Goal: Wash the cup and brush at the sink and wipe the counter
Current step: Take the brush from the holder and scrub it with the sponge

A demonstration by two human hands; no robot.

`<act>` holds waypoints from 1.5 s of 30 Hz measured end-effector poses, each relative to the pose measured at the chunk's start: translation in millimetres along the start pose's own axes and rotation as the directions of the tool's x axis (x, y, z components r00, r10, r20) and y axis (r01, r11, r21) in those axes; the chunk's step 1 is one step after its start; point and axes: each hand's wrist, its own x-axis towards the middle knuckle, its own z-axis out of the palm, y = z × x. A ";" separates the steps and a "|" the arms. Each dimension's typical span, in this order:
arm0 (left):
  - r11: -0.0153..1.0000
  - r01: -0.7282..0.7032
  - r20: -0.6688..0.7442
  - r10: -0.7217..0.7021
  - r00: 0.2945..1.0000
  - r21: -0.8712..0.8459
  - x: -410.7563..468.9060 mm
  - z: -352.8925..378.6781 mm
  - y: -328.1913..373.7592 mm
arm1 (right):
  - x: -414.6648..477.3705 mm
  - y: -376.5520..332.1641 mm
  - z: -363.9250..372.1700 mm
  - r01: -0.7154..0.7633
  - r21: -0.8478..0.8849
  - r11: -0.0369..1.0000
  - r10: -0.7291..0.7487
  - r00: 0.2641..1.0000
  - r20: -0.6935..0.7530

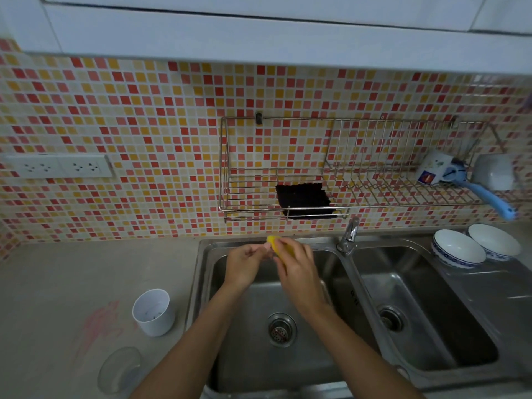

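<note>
Nearest the camera, a clear glass lid (119,370) lies flat on the grey counter (57,283), just left of the sink's front corner. A little further back stands a white cup (154,312), upright and open at the top, close beside the left edge of the sink (201,283); pink smears (100,321) mark the counter to its left. 2 bare forearms reach out over the left basin, above its round drain (281,329). The left hand (244,266) is curled, its fingertips pinching something pale that I cannot make out. The right hand (296,269) is closed around a yellow sponge (273,243), whose end sticks out past the fingers, touching the left hand's fingertips. Both are held near the basin's back rim. The tap (349,234) stands between the 2 basins. On the drainboard at the right sit 2 white bowls (457,249) with blue rims, side by side. On the tiled wall hangs a wire rack (288,165) holding a dark cloth (303,201), a mug (433,168) on its side and a blue brush (486,197).
</note>
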 end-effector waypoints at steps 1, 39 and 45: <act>1.000 0.014 -0.002 -0.014 1.000 -0.020 -1.2 0.5 -1.6 | 2.4 4.8 -1.8 -0.039 -0.007 0.999 0.039 0.999 0.003; 0.980 0.172 -0.034 -0.176 0.984 -0.103 -3.2 0.9 3.0 | -8.6 -3.1 1.3 0.061 -0.055 0.997 -0.061 0.998 -0.003; 0.919 0.313 -0.055 -0.335 0.941 -0.238 -2.5 6.3 0.8 | -1.6 16.9 -0.6 -0.045 -0.076 0.996 0.048 0.998 0.036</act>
